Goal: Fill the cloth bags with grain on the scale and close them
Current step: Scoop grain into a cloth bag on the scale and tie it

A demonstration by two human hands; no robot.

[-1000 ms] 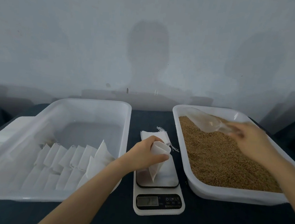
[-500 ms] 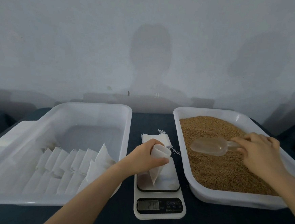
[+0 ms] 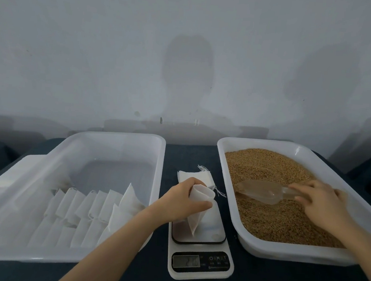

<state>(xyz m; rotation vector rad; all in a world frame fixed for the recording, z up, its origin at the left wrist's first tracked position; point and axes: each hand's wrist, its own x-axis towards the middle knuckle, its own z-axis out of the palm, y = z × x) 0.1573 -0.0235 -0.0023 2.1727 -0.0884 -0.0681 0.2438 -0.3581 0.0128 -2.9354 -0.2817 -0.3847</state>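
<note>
My left hand (image 3: pixel 183 201) grips a white cloth bag (image 3: pixel 199 205) by its open mouth and holds it upright, its lower tip on the platform of the white kitchen scale (image 3: pixel 199 250). My right hand (image 3: pixel 321 204) holds the handle of a clear plastic scoop (image 3: pixel 258 190), which lies in the brown grain (image 3: pixel 274 214) inside the white tub (image 3: pixel 293 252) on the right. The scoop's bowl looks partly filled with grain.
A small stack of empty cloth bags (image 3: pixel 194 176) with loose strings lies behind the scale. On the left stands a white tub (image 3: pixel 64 257) holding several filled, closed bags (image 3: pixel 90 208). A dark cloth covers the table; a grey wall rises behind.
My right hand brought the scoop down from above the tub's far end into the grain and pushed it in. My left hand and the bag stayed on the scale.
</note>
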